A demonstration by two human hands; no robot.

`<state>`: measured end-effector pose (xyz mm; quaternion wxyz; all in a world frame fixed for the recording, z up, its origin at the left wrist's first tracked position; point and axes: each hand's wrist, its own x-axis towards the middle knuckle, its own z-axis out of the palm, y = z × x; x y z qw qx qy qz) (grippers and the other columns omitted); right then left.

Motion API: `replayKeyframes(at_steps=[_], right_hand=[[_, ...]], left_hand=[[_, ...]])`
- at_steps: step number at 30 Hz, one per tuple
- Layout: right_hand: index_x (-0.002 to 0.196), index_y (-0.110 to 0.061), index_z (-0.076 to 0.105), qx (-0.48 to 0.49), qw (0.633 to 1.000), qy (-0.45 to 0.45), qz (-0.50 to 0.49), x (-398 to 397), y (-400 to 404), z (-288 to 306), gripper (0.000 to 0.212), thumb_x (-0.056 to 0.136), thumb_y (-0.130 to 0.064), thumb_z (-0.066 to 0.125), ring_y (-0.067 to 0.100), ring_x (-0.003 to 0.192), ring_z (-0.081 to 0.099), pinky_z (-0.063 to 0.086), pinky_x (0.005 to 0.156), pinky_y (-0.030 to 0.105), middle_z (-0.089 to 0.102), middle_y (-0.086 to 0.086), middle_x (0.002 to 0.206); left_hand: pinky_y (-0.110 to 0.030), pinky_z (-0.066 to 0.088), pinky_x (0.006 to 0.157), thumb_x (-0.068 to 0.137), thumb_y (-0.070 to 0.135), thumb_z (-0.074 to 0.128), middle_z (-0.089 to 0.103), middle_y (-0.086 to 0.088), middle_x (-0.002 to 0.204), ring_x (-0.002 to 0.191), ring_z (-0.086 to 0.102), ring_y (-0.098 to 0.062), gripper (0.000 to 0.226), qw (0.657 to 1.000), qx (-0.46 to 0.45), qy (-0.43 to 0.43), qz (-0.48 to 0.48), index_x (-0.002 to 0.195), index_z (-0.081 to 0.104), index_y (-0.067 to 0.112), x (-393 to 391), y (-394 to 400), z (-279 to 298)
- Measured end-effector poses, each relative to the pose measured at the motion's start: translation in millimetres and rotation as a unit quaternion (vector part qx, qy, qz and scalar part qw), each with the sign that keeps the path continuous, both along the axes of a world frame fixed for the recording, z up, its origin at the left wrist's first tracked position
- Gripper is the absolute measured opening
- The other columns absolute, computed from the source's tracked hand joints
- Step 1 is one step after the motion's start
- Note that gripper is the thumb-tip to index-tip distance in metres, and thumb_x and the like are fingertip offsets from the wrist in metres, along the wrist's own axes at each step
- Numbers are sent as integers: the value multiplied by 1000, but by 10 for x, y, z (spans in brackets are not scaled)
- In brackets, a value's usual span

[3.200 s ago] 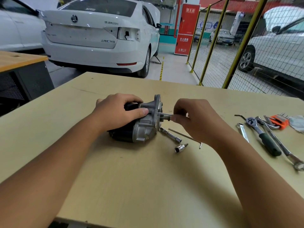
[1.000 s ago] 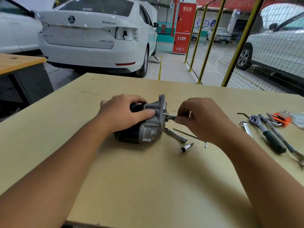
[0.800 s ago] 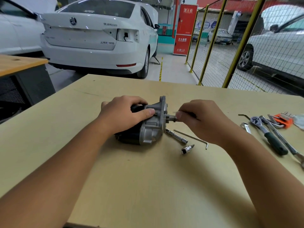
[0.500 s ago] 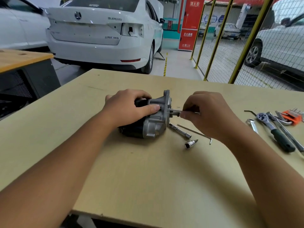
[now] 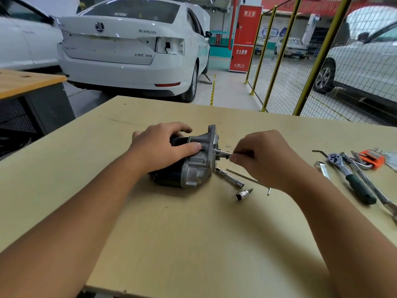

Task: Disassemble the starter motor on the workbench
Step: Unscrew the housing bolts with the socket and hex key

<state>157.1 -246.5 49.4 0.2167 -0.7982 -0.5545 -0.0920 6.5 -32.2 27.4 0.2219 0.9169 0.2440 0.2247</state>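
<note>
Starter motor [image 5: 189,168], black body with a grey cast-aluminium nose, lies on its side mid-desk [image 5: 193,244]. My left hand [image 5: 159,147] has its grip clamped over the housing; my right hand [image 5: 264,158] pinches a thin steel tool [image 5: 223,152] against its flange. 1 chrome socket [image 5: 242,194] sits nearby.

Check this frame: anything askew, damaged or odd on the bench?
Nothing on the bench stands out. The white car behind it lacks its right tail light, leaving an open cavity. The loose socket lies flat.
</note>
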Motion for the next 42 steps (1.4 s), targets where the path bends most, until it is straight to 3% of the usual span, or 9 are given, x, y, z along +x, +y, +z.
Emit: replayKeyframes(at_steps=[5,9,14,21,27,30,36,40,42], right_hand=[[76,-30,72,52,998,13,-19,14,7,-15,11,80,-32,82,4,66,55,48,61,30,63,-15,67],[79,-27,70,69,996,58,16,25,28,-55,12,89,-32,71,3,67,53,34,54,13,58,-12,64],[88,-18,73,19,1000,7,22,54,58,-41,13,95,-25,65,4,72,51,35,62,21,56,-12,74],[82,-29,73,53,999,-8,-1,1,38,-22,7,82,-30,80,5,69,54,52,66,36,60,-15,74],[94,-24,74,13,1000,24,10,15,19,4,14,97,-27,61,16,78,56,43,68,33,60,-10,77],[100,-19,75,-23,1000,1,0,64,21,29,12,94,-20,64,16,81,51,32,70,29,59,-2,86],[85,-15,75,4,1000,-25,-8,33,-3,56,3,87,-18,75,9,70,47,33,63,24,57,-8,77],[73,-25,59,-6,1000,4,-13,19,5,29,23,83,-20,79,5,70,47,33,59,21,53,-10,76],[74,-23,60,8,1000,24,-11,12,5,17,21,85,-20,77,5,68,48,32,57,17,54,-9,74]], left_hand=[[-42,29,95,64,96,33,67,24,123,121,58,-16,79,1000,16,1,9,123,61,52,12,-2,-8],[-41,28,95,62,97,36,64,27,111,119,58,-15,78,1000,11,-3,15,120,63,53,16,12,-17],[-41,29,96,62,95,42,59,30,102,116,58,-14,75,1000,7,-6,13,120,63,52,22,2,-8],[-41,29,96,61,97,38,65,26,113,116,58,-15,76,1000,19,2,9,118,63,54,10,-8,-11],[-41,29,95,62,96,38,67,23,116,114,56,-14,75,1000,18,-2,22,114,67,50,16,-34,14],[-42,32,97,60,96,41,67,23,115,115,57,-14,75,1000,15,-5,23,114,67,50,21,-39,8],[-41,31,98,60,92,48,66,24,113,114,57,-14,72,1000,3,-11,20,115,67,50,16,-34,11],[-40,30,96,54,95,47,65,26,111,107,54,-10,75,1000,-5,-8,11,113,66,53,7,-29,15],[-40,29,94,55,96,44,65,26,112,106,54,-9,74,1000,-2,-5,13,112,66,53,3,-32,16]])
